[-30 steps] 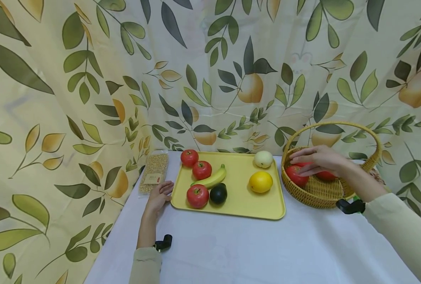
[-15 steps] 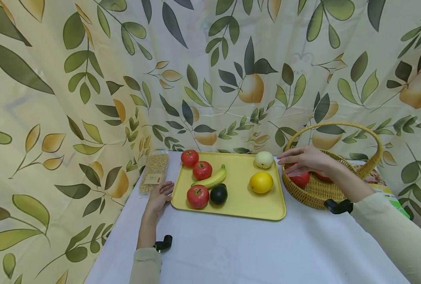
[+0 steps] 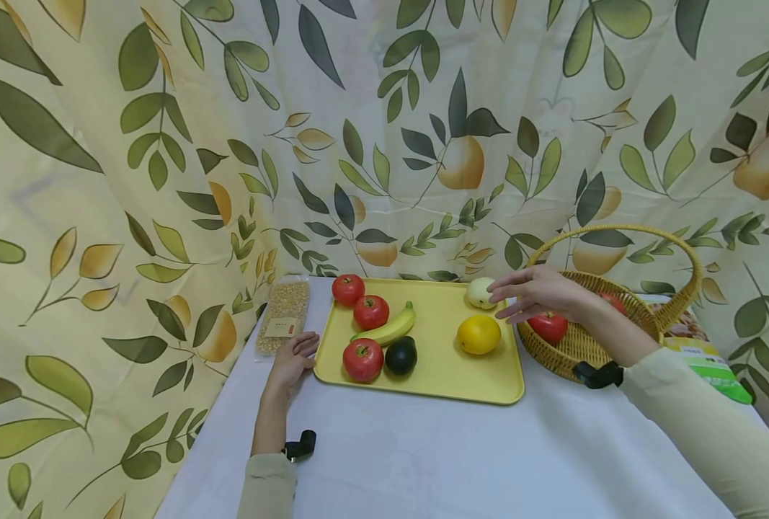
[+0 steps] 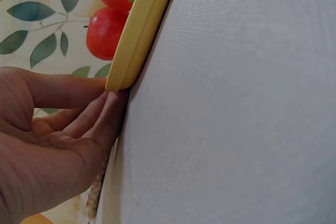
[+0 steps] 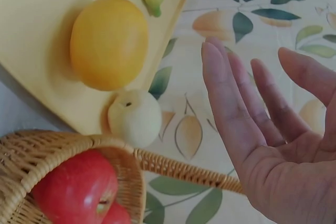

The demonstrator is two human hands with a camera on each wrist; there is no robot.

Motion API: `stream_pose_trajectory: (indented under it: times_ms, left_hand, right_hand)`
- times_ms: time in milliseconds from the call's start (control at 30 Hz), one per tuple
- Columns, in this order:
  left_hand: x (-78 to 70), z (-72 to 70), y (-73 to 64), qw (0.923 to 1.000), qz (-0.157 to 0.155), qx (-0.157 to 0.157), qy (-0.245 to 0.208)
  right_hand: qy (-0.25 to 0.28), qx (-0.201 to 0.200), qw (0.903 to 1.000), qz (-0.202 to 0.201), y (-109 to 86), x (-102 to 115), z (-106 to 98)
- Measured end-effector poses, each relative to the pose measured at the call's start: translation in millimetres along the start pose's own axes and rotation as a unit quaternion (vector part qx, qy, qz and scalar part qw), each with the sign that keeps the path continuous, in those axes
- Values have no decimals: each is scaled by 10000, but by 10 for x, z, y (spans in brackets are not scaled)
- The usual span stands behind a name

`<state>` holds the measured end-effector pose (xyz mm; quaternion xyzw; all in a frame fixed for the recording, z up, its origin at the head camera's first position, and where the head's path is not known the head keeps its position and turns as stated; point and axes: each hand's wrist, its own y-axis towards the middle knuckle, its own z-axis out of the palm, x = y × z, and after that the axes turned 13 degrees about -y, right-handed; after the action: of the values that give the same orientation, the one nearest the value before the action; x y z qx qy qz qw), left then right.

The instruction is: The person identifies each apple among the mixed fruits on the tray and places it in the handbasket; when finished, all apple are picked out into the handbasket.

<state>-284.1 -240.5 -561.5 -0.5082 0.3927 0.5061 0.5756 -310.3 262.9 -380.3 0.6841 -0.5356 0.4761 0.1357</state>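
Observation:
My left hand [image 3: 291, 362] lies at the left edge of the yellow tray [image 3: 442, 380], its fairly straight fingers touching the rim [image 4: 128, 61], as the left wrist view shows. On the tray are several fruits: red apples [image 3: 362, 360], a banana [image 3: 390, 328], a dark avocado [image 3: 401, 356], a yellow lemon-like fruit [image 3: 478, 334] and a pale round fruit [image 5: 135, 118]. My right hand [image 3: 543, 294] hovers between the pale fruit and the wicker basket [image 3: 572, 362], fingers extended and spread, holding nothing. Red apples [image 5: 79, 187] sit in the basket, partly hidden by that hand in the head view.
A clear packet of pale grains [image 3: 283, 313] lies left of the tray. The basket's tall handle [image 3: 624, 228] arches up behind my right forearm. A colourful bag [image 3: 708, 360] is at the right. A leaf-patterned cloth [image 3: 410, 108] hangs behind the white table [image 3: 423, 461].
My right hand has moved left, from over the basket's inside toward the pale fruit and the tray's right edge. More of the colourful bag shows. My left hand has stayed in place.

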Motion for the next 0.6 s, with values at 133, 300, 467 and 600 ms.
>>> stream_pose_trajectory:
  times_ms: [133,300,467,600]
  left_hand:
    - [-7,4,-1,10000,6,-17,22]
    - [3,8,10,10000,-14,-49,19]
    - [17,1,25,10000,-34,-60,21]
    - [19,0,22,10000,-27,-70,-5]
  right_hand:
    - [-65,28,10000,-43,49,49,55]
    - [-170,164,9997,-82,110,99,123]
    - [-144,283,9995,-93,177,147,198]
    - [-105,330,9993,-158,230,189,268]
